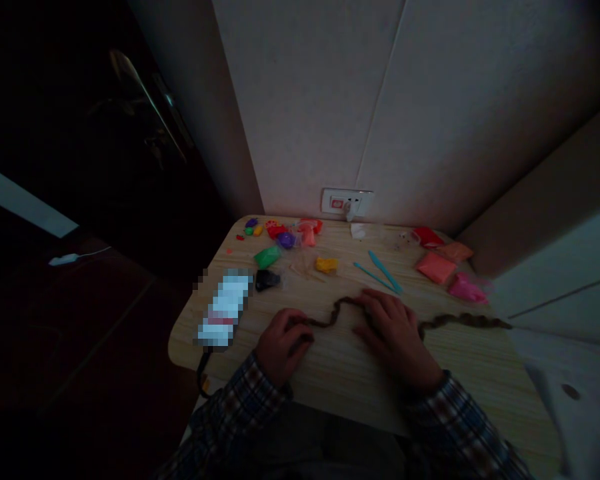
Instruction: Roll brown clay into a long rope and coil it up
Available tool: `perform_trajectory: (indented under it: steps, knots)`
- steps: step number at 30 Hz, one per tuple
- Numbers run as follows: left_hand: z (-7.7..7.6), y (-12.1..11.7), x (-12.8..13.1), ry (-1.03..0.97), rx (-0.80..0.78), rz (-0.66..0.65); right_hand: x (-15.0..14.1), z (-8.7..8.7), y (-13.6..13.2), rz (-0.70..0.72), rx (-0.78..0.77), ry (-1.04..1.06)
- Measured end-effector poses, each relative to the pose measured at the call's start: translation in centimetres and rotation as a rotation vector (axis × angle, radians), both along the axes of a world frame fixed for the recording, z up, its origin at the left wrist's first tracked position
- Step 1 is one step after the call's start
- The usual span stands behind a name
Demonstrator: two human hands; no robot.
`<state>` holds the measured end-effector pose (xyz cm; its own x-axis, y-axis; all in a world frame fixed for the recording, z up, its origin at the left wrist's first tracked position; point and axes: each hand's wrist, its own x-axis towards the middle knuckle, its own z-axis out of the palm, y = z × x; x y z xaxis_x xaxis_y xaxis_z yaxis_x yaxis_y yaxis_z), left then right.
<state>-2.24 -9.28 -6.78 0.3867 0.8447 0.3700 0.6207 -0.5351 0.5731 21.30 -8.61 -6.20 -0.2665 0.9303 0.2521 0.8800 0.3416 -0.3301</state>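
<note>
A long brown rope of clay (460,321) lies across the wooden table (340,373) from left of centre to the right edge. My left hand (281,343) rests on its left end with fingers curled over it. Spread flat, palm down, my right hand (394,328) presses on the rope's middle. Both sleeves are plaid.
Small bags and lumps of coloured clay lie at the back: green (267,256), black (267,280), yellow (326,265), purple (286,239), red (427,236), orange (435,267), pink (464,288). Two teal tools (383,273) lie near centre. A blurred flat object (225,307) sits left. A wall socket (344,201) is behind.
</note>
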Motion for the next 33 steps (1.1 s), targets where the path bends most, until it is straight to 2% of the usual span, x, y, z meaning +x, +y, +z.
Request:
perform_trajectory:
  steps: [6, 9, 15, 18, 22, 27, 33]
  knots:
    - [0.1, 0.4, 0.1, -0.049, -0.023, 0.016, 0.1, -1.0, 0.7, -0.125, 0.028, 0.068]
    - [0.2, 0.4, 0.0, -0.073, -0.041, 0.036, 0.1, -0.7, 0.8, -0.121, 0.043, 0.084]
    - [0.5, 0.5, 0.5, -0.119, -0.062, 0.065, 0.7, 0.9, 1.8, -0.265, 0.02, 0.213]
    - [0.4, 0.5, 0.9, -0.142, -0.061, 0.058, 0.8, 2.2, 3.3, -0.286, 0.09, 0.25]
    - [0.0, 0.4, 1.0, -0.113, -0.04, 0.022, 1.1, 2.5, 4.8, -0.182, 0.129, 0.268]
    - [-0.4, 0.2, 1.1, -0.072, -0.005, 0.005, 1.0, 1.2, 4.1, -0.106, 0.162, 0.081]
    - [0.0, 0.2, 1.3, -0.052, -0.047, -0.022, -2.2, 0.8, 2.9, 0.169, 0.091, -0.028]
